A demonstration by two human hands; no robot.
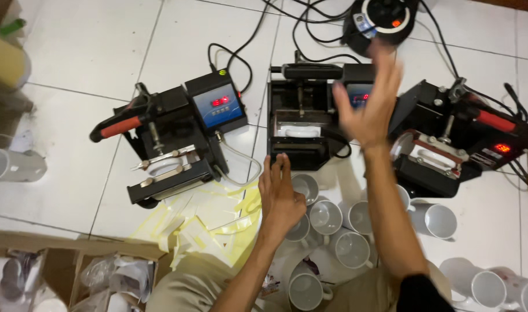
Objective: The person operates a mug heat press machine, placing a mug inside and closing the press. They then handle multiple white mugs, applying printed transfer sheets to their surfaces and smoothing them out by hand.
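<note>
- Before the middle mug press on the floor, my left hand rests spread against its front edge, holding nothing.
- Above that press, my right hand hangs spread and blurred, empty.
- Risk, I judge: fingers brushing its hot clamp, or knocking the white mugs just below.
- Black press, white mug clamped inside.

Blurred by motion: raised right hand, fingertips smeared and covering part of the middle black mug press's blue display. Cut off by the picture's edges: round black device with cables at the top, white cylindrical mug lying on its side at the left, white ceramic mugs at the lower right, open cardboard box of crumpled plastic wrap at the bottom. Too small to read: red digits on the right black press's panel; hidden under the left hand: rims of the nearest white cups.
</note>
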